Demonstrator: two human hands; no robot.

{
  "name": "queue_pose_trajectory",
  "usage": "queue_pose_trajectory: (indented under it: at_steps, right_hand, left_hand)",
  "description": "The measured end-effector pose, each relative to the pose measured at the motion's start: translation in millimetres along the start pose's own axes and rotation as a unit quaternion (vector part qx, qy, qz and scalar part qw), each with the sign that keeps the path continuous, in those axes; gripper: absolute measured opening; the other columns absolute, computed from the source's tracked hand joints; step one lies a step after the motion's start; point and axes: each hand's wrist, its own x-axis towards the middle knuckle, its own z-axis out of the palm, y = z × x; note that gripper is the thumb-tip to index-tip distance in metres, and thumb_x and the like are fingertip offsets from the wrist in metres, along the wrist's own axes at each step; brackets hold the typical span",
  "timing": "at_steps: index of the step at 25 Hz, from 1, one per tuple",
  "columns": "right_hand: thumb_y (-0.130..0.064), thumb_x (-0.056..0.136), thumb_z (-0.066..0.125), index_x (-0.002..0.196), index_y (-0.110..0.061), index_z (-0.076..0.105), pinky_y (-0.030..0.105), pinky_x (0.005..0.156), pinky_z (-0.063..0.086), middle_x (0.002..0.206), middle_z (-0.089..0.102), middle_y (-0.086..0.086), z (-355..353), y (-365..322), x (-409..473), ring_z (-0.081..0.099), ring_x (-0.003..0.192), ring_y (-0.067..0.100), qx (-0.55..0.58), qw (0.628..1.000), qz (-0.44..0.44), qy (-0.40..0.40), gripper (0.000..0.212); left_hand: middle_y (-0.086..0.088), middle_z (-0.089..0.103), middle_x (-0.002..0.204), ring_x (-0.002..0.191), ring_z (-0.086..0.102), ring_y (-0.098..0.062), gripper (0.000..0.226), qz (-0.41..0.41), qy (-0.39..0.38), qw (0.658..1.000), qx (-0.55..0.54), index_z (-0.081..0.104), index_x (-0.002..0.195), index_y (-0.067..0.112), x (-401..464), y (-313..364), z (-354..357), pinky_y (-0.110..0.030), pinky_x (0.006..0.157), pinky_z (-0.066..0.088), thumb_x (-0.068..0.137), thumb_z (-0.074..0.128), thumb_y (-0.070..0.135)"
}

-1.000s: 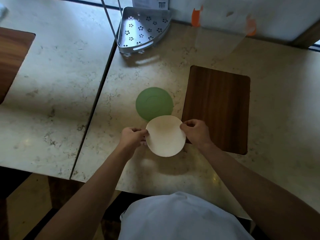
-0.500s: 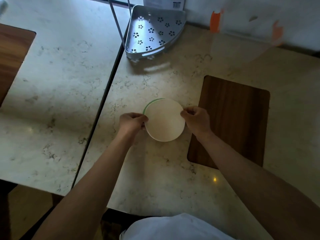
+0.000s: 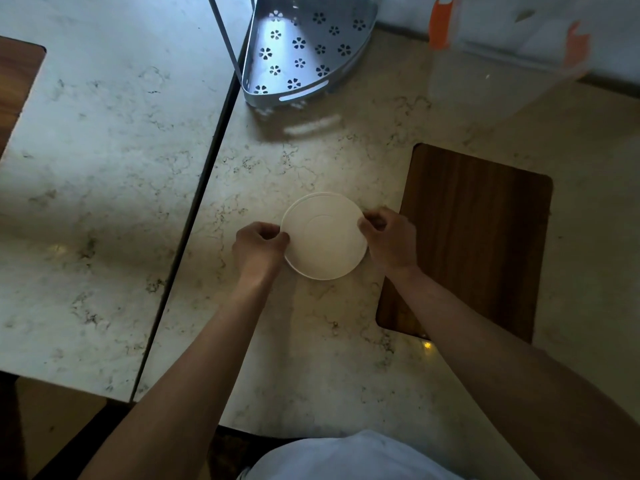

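Note:
A round white plate [image 3: 323, 237] lies flat on the marble counter [image 3: 311, 358], in the middle of the view. My left hand [image 3: 258, 245] pinches its left rim with curled fingers. My right hand [image 3: 389, 237] pinches its right rim the same way. The green plate seen earlier is hidden under the white one; only a thin second rim shows along the white plate's top edge.
A dark wooden board [image 3: 471, 237] lies just right of the plate. A grey perforated corner rack [image 3: 301, 53] stands at the back. A clear container with orange clips [image 3: 502, 57] sits at the back right. A second marble top [image 3: 97, 168] adjoins on the left.
Both hands carried the white plate away from me and over the green plate, then set it down on top, covering the green one fully.

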Motion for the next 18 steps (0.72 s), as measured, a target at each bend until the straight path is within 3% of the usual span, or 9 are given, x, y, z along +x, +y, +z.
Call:
queue_pose_trajectory:
  at_steps: [4, 7, 8, 10, 12, 13, 15, 18]
  right_hand:
    - [-0.027, 0.091, 0.065, 0.111, -0.014, 0.072, 0.007, 0.072, 0.039, 0.105, 0.070, 0.005, 1, -1, -2, 0.063, 0.088, 0.009, -0.041, 0.999, -0.003, 0.012, 0.025]
    - [-0.032, 0.092, 0.062, 0.117, -0.013, 0.069, 0.027, 0.084, 0.054, 0.109, 0.069, 0.008, 2, -4, -4, 0.065, 0.094, 0.017, -0.066, 0.998, 0.011, -0.012, 0.032]
    - [-0.032, 0.092, 0.060, 0.115, -0.013, 0.070, 0.030, 0.083, 0.055, 0.106, 0.070, 0.008, 2, -6, -6, 0.066, 0.092, 0.017, -0.076, 0.997, 0.015, -0.013, 0.031]
    - [-0.027, 0.091, 0.059, 0.102, -0.014, 0.074, 0.019, 0.068, 0.053, 0.095, 0.073, 0.004, 3, -9, -9, 0.065, 0.078, 0.011, -0.072, 0.997, 0.029, -0.003, 0.023]
    - [-0.021, 0.088, 0.060, 0.083, -0.016, 0.074, 0.005, 0.047, 0.039, 0.076, 0.071, -0.003, 3, -13, -7, 0.058, 0.058, -0.001, -0.047, 0.997, 0.059, 0.007, 0.016]
    - [-0.020, 0.086, 0.060, 0.078, -0.018, 0.072, 0.005, 0.042, 0.035, 0.069, 0.068, -0.007, 3, -15, -5, 0.055, 0.054, -0.003, -0.037, 0.996, 0.079, 0.007, 0.015]
    - [-0.021, 0.085, 0.061, 0.084, -0.017, 0.073, 0.009, 0.043, 0.036, 0.066, 0.061, -0.013, 2, -19, -1, 0.054, 0.057, -0.004, -0.024, 0.993, 0.113, -0.004, 0.013]
    - [-0.022, 0.083, 0.063, 0.087, -0.014, 0.075, 0.016, 0.046, 0.038, 0.068, 0.062, -0.009, 2, -21, 3, 0.058, 0.061, 0.002, -0.023, 0.992, 0.123, -0.026, 0.015]
  left_hand:
    - [-0.001, 0.076, 0.082, 0.074, 0.068, -0.015, 0.015, 0.076, 0.030, 0.992, 0.091, 0.078, 0.088, 0.015, -7, 4, 3, -0.027, 0.070, 0.053, 0.079, 0.067, 0.021]
    - [-0.013, 0.067, 0.066, 0.063, 0.060, -0.027, 0.020, 0.112, 0.016, 0.981, 0.156, 0.068, 0.063, 0.005, -9, 6, 7, -0.033, 0.058, 0.048, 0.078, 0.059, 0.016]
    - [-0.014, 0.061, 0.060, 0.058, 0.054, -0.027, 0.023, 0.109, 0.015, 0.980, 0.164, 0.061, 0.057, 0.003, -9, 7, 8, -0.033, 0.054, 0.042, 0.076, 0.057, 0.014]
    - [-0.013, 0.049, 0.049, 0.046, 0.041, -0.023, 0.024, 0.105, 0.019, 0.982, 0.156, 0.049, 0.050, 0.000, -12, 10, 10, -0.030, 0.049, 0.030, 0.072, 0.055, 0.010]
    - [-0.011, 0.040, 0.046, 0.045, 0.032, -0.020, 0.021, 0.089, 0.019, 0.987, 0.131, 0.047, 0.050, -0.002, -11, 12, 10, -0.029, 0.050, 0.025, 0.067, 0.054, 0.007]
    - [-0.012, 0.041, 0.048, 0.046, 0.034, -0.021, 0.018, 0.077, 0.015, 0.989, 0.122, 0.051, 0.053, -0.005, -9, 12, 9, -0.030, 0.051, 0.026, 0.066, 0.055, 0.006]
    - [-0.012, 0.048, 0.053, 0.051, 0.041, -0.020, 0.014, 0.050, 0.005, 0.993, 0.109, 0.060, 0.058, -0.007, -4, 12, 9, -0.031, 0.054, 0.032, 0.065, 0.056, 0.005]
    - [-0.006, 0.054, 0.061, 0.057, 0.048, -0.020, 0.009, 0.010, -0.007, 0.996, 0.087, 0.064, 0.060, 0.014, 0, 18, 7, -0.031, 0.058, 0.040, 0.064, 0.061, 0.007]
